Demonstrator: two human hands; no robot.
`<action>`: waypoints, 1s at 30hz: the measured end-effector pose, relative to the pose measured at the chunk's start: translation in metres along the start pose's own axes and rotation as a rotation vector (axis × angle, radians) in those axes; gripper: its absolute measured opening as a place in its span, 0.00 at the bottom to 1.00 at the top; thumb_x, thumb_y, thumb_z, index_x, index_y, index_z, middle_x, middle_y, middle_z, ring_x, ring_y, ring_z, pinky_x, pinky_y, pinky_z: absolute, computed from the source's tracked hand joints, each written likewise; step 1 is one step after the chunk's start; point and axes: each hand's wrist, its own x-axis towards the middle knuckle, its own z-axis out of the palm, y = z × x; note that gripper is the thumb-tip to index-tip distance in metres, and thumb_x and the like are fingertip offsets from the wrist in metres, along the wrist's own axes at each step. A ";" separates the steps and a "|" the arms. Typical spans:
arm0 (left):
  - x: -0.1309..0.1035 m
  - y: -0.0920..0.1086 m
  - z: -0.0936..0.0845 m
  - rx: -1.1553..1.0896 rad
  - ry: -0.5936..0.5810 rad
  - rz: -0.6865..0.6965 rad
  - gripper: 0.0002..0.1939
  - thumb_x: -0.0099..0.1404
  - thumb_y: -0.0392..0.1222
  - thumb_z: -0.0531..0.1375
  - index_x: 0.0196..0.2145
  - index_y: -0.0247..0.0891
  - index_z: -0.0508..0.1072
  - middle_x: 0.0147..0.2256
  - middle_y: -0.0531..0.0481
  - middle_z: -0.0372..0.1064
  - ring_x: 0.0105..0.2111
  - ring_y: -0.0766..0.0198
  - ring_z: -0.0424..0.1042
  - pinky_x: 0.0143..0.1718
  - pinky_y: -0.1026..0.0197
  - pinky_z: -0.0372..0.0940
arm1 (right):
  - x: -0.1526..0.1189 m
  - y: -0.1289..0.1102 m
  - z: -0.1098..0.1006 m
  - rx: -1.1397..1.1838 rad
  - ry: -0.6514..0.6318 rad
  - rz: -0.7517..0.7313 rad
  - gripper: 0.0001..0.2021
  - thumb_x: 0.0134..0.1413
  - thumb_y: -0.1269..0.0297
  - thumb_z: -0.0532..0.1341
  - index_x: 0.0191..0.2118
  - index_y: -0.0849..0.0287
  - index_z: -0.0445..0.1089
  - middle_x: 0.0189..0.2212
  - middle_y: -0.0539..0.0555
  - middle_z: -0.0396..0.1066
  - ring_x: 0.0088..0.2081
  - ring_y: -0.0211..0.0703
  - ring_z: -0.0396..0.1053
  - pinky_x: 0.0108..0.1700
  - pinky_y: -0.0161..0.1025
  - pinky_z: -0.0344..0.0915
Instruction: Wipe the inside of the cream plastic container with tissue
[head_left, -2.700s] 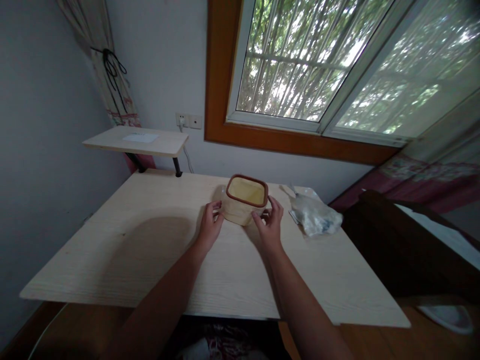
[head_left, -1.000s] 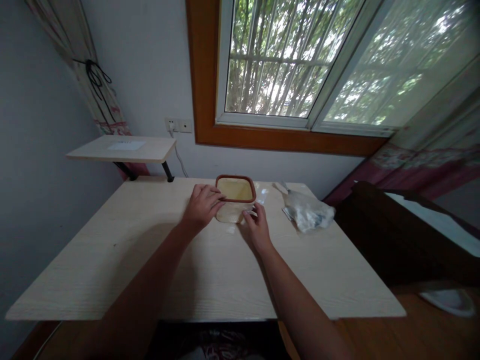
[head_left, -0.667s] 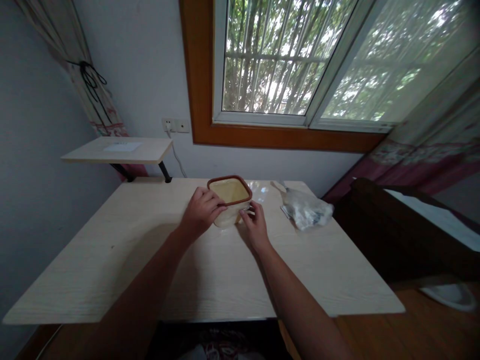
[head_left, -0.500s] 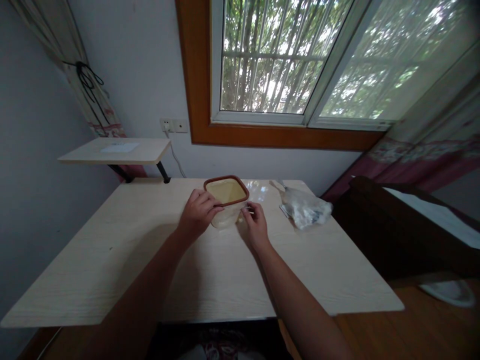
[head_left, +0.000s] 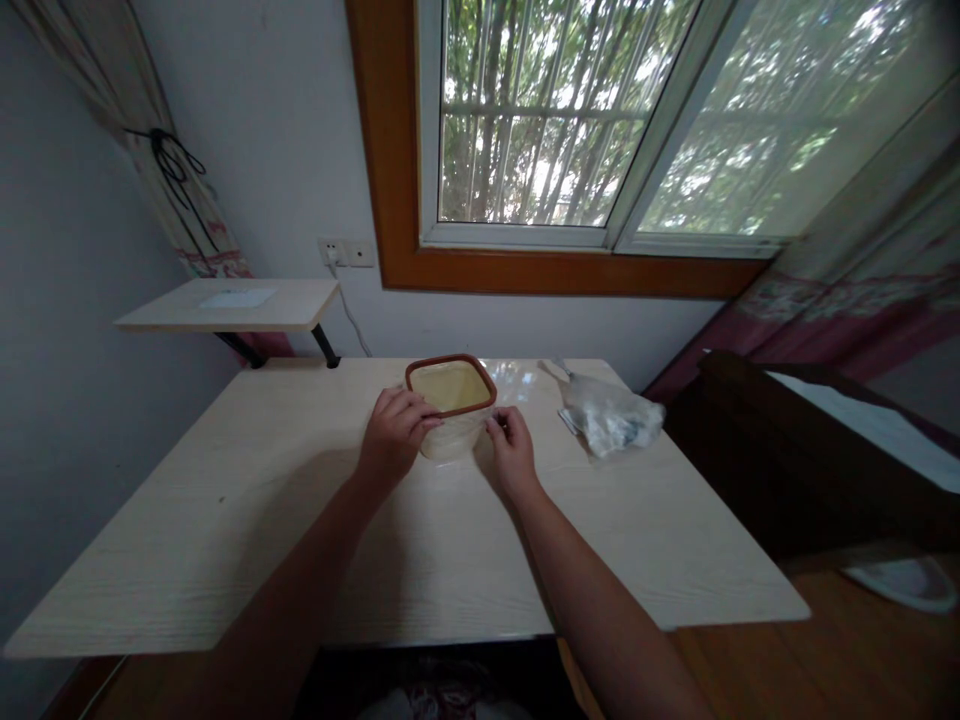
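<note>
A cream storage box with rounded corners and a brown rim stands on the desk, its top facing up. Its lower sides look glossy and partly see-through, perhaps from clear film around them. My left hand grips the box at its front left, fingers over the rim and thumb against the front wall. At the box's right side my right hand is closed in a pinch; whatever lies between its fingertips is too small to make out. A crumpled clear plastic bag lies on the desk to the right.
The pale wooden desk reaches to the wall below the window. A small raised shelf with a paper on it stands at the back left. Dark furniture is beyond the desk's right edge. A cord hangs from the wall socket.
The box's rim has tipped slightly, and more of its front wall shows. My right fingertips have drawn a little closer together. My left hand keeps its grip; the plastic bag has not moved.
</note>
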 end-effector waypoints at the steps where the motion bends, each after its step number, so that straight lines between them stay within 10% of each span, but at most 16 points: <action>1: 0.000 0.000 0.000 -0.002 0.003 -0.008 0.07 0.70 0.45 0.61 0.38 0.42 0.78 0.36 0.48 0.75 0.43 0.55 0.70 0.49 0.49 0.64 | 0.000 0.000 0.000 -0.009 -0.001 -0.005 0.05 0.62 0.61 0.58 0.37 0.55 0.68 0.34 0.50 0.66 0.39 0.46 0.65 0.43 0.42 0.62; 13: 0.008 -0.009 -0.013 -0.061 -0.015 -0.050 0.03 0.67 0.42 0.64 0.36 0.42 0.77 0.36 0.49 0.75 0.45 0.56 0.72 0.50 0.50 0.66 | -0.002 -0.011 0.002 -0.105 -0.087 -0.087 0.03 0.63 0.63 0.57 0.36 0.54 0.66 0.33 0.50 0.64 0.37 0.46 0.64 0.40 0.42 0.61; 30: 0.035 0.031 0.007 0.096 -0.226 0.041 0.12 0.68 0.49 0.62 0.31 0.40 0.77 0.32 0.46 0.72 0.38 0.55 0.68 0.44 0.50 0.64 | -0.009 -0.025 0.004 -0.115 -0.265 -0.218 0.04 0.65 0.63 0.55 0.38 0.53 0.67 0.35 0.52 0.66 0.38 0.47 0.66 0.42 0.44 0.64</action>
